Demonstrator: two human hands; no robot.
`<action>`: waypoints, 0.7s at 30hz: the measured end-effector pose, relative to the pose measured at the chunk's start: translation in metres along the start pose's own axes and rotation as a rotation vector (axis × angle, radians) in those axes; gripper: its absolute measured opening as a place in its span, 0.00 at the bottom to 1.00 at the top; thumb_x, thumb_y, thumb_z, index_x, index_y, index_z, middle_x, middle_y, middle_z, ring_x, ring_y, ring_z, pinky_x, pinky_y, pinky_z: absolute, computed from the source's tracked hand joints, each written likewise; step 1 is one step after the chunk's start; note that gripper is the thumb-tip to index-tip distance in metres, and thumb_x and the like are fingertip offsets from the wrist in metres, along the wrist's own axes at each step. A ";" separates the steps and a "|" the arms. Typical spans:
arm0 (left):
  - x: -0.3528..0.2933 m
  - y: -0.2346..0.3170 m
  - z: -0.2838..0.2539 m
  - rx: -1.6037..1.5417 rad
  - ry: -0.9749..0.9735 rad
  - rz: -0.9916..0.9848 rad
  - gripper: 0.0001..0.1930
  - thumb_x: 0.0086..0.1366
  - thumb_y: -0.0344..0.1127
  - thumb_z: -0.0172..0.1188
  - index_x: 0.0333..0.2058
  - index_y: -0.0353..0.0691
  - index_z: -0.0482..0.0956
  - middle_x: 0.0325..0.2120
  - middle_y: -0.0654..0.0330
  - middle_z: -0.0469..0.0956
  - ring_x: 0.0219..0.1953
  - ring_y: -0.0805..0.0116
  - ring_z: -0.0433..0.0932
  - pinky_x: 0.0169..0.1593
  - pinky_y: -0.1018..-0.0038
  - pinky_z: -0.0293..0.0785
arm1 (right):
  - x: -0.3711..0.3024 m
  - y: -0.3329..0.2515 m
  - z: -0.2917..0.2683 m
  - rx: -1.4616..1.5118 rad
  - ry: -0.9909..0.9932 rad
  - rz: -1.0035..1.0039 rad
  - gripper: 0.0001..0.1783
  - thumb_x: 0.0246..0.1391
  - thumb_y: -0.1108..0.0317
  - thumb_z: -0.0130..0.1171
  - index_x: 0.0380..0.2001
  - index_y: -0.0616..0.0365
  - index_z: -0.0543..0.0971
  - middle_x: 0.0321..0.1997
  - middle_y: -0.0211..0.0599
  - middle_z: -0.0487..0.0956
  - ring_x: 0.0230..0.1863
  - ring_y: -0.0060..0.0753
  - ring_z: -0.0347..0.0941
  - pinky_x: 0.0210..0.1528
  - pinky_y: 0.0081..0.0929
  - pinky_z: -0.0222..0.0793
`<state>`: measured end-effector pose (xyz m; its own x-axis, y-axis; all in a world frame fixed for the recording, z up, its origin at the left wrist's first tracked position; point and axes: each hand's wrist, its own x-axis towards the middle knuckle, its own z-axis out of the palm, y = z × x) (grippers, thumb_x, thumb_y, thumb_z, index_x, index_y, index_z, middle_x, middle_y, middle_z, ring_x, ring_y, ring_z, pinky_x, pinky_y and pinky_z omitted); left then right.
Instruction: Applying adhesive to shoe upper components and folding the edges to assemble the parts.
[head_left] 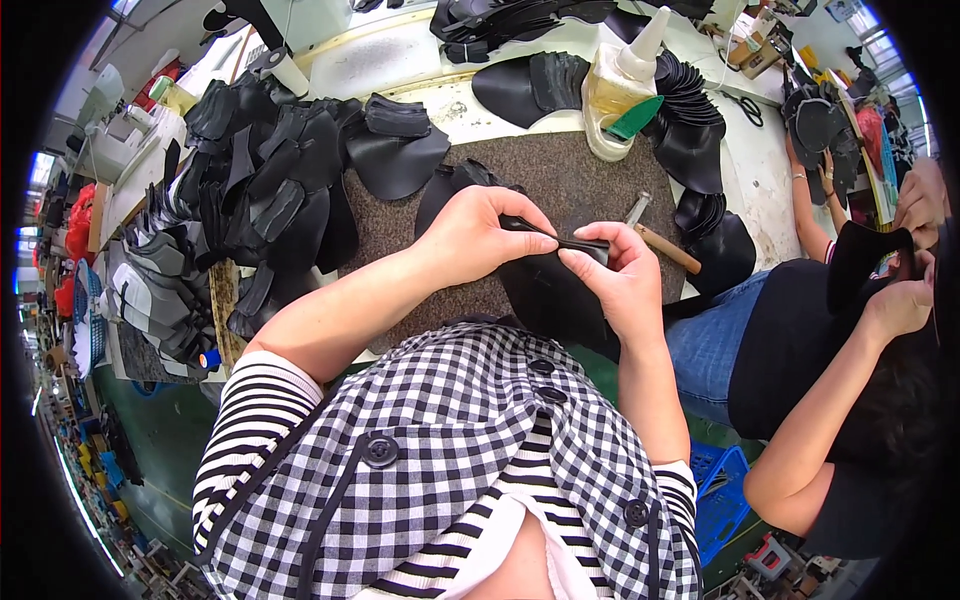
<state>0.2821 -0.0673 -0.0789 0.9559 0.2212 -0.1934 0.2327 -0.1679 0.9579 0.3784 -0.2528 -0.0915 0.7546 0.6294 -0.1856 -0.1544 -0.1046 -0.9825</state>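
Head view: two bare hands met above a workbench, as I observed from within the room. The left hand (480,232) pinched the folded upper edge of a black piece (552,300) between thumb and forefinger. The right hand (620,275) pinched the same edge between thumb and fingers, the two thumb tips lying just beside each other. The black piece hung below the hands, in front of the person's black-and-white checked apron (400,500) and above the near part of a brown-grey mat (540,160).

Near the right hand lay a hammer-like tool (668,248) with a wooden handle. Farther back stood a translucent bottle (603,95) with a white nozzle and a green label, well apart from both hands. To its right, a fanned stack of black pieces (690,130) curved along the mat's edge; beyond it lay dark-handled scissors (750,110). On the left side, a larger heap of black pieces (290,190) covered the bench, with grey and white pieces (150,305) beside it. At the far right, a co-worker's hand (898,306) held a curved black part (862,270). A blue crate (738,500) stood low, beside the person's right side.
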 end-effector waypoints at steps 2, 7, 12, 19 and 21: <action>-0.001 -0.001 0.000 0.029 0.049 0.059 0.09 0.54 0.37 0.71 0.33 0.41 0.86 0.29 0.59 0.83 0.34 0.73 0.79 0.40 0.74 0.73 | 0.003 0.001 -0.007 -0.041 -0.028 0.006 0.09 0.49 0.71 0.71 0.32 0.59 0.82 0.24 0.16 0.75 0.24 0.07 0.65 0.25 0.10 0.57; 0.000 -0.005 0.001 0.078 0.089 0.168 0.08 0.54 0.36 0.70 0.33 0.41 0.86 0.27 0.59 0.82 0.31 0.74 0.79 0.37 0.75 0.73 | 0.004 0.006 -0.011 -0.076 -0.008 -0.056 0.08 0.48 0.71 0.71 0.32 0.59 0.82 0.20 0.14 0.72 0.21 0.06 0.60 0.23 0.10 0.52; -0.002 -0.005 -0.009 0.024 0.056 0.059 0.09 0.55 0.34 0.70 0.35 0.38 0.85 0.24 0.62 0.81 0.26 0.77 0.75 0.32 0.77 0.72 | 0.007 0.010 -0.017 -0.061 -0.003 -0.062 0.08 0.48 0.72 0.71 0.32 0.59 0.83 0.20 0.15 0.72 0.21 0.06 0.61 0.23 0.10 0.53; 0.001 -0.003 -0.015 0.014 0.010 0.045 0.10 0.57 0.34 0.69 0.37 0.38 0.84 0.23 0.64 0.79 0.26 0.78 0.75 0.31 0.77 0.71 | 0.010 0.009 -0.021 -0.012 0.001 0.006 0.09 0.49 0.72 0.71 0.34 0.62 0.82 0.23 0.19 0.76 0.22 0.08 0.65 0.25 0.10 0.58; 0.002 -0.009 -0.016 -0.063 0.024 -0.016 0.11 0.58 0.33 0.68 0.38 0.36 0.83 0.24 0.64 0.80 0.27 0.79 0.76 0.33 0.78 0.72 | 0.008 0.008 -0.022 -0.002 0.002 0.009 0.10 0.50 0.72 0.71 0.34 0.62 0.82 0.24 0.20 0.77 0.23 0.08 0.66 0.25 0.09 0.59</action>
<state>0.2789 -0.0500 -0.0842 0.9474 0.2463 -0.2045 0.2354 -0.1031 0.9664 0.3968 -0.2656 -0.1016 0.7545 0.6268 -0.1944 -0.1598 -0.1118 -0.9808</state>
